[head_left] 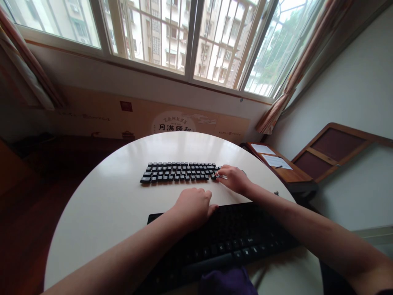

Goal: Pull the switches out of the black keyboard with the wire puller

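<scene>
My right hand [233, 178] is closed in a pinch at the right end of the loose keycaps [181, 172], on a small shiny, wire-like thing [221, 176] whose kind I cannot make out. The black keycaps stand in several rows on the white table. Nearer to me lies a black keyboard [215, 258], its upper part dark and seemingly bare, with keys visible in the lower rows. My left hand [193, 205] rests over the keyboard's far edge, fingers curled and thumb along the top. Its fingertips are partly hidden.
The round white table [92, 213] has a curved edge on both sides. A small metal object [276, 193] lies by my right forearm. Dark purple cloth [229, 282] shows below the keyboard. Beyond stand a wooden desk [291, 175] with papers and a pen, and a barred window [190, 41].
</scene>
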### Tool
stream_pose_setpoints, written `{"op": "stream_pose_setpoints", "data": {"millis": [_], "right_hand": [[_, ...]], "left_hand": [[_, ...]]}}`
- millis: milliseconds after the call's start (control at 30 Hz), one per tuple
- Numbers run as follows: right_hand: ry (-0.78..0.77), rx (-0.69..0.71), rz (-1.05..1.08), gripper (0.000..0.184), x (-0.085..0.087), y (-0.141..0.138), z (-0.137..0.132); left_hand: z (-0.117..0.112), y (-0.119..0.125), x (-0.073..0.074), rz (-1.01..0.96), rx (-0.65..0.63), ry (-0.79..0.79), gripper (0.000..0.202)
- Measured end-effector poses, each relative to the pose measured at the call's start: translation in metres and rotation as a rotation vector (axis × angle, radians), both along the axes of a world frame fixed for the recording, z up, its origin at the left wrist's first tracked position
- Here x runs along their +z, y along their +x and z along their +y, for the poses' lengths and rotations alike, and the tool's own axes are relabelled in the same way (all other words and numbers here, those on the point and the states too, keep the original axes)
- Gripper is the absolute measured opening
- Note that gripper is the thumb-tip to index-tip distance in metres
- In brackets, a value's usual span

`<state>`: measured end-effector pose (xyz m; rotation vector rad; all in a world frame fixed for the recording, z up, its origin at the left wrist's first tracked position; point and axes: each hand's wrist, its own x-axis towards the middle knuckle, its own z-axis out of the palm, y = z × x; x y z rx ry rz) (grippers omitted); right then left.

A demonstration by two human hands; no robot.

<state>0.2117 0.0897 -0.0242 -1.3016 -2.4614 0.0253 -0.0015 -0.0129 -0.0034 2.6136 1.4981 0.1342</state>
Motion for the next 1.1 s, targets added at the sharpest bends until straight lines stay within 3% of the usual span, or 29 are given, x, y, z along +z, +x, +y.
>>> {"op": "stream_pose_setpoints", "data": {"millis": [300, 433, 533, 600, 700, 800, 867, 967, 1100], "right_hand": [[0.000, 0.026, 0.043, 0.010, 0.000, -0.005, 0.002], [0.083, 0.074, 0.191, 0.014, 0.020, 0.005, -0.013], [0.096, 0.047, 0.452, 0.033, 0.042, 0.032, -0.032], [-0.033, -0.062, 0.713, 0.053, 0.055, 0.059, -0.046], [-0.430, -0.240, 1.050, 0.070, 0.061, 0.101, -0.073], [-0.742, -0.356, 1.150, 0.059, 0.055, 0.132, -0.106], [-0.820, -0.369, 1.163, 0.049, 0.044, 0.143, -0.125], [-0.818, -0.365, 1.193, 0.052, 0.027, 0.152, -0.143], [-0.736, -0.370, 1.285, 0.064, 0.011, 0.155, -0.144]], "left_hand": [[0.000, 0.000, -0.002, -0.012, -0.023, 0.021, 0.042], [0.000, -0.001, 0.000, -0.003, -0.036, 0.002, 0.043], [0.001, 0.000, 0.003, 0.012, -0.053, -0.011, 0.045], [0.002, 0.001, 0.004, 0.030, -0.077, -0.021, 0.045], [0.003, 0.001, 0.004, 0.050, -0.110, -0.032, 0.046], [0.005, 0.002, 0.003, 0.062, -0.128, -0.039, 0.050], [0.006, 0.001, 0.003, 0.071, -0.149, -0.032, 0.052], [0.008, 0.001, 0.003, 0.095, -0.165, -0.014, 0.051], [0.007, 0.002, 0.008, 0.112, -0.154, -0.020, 0.048]]}}
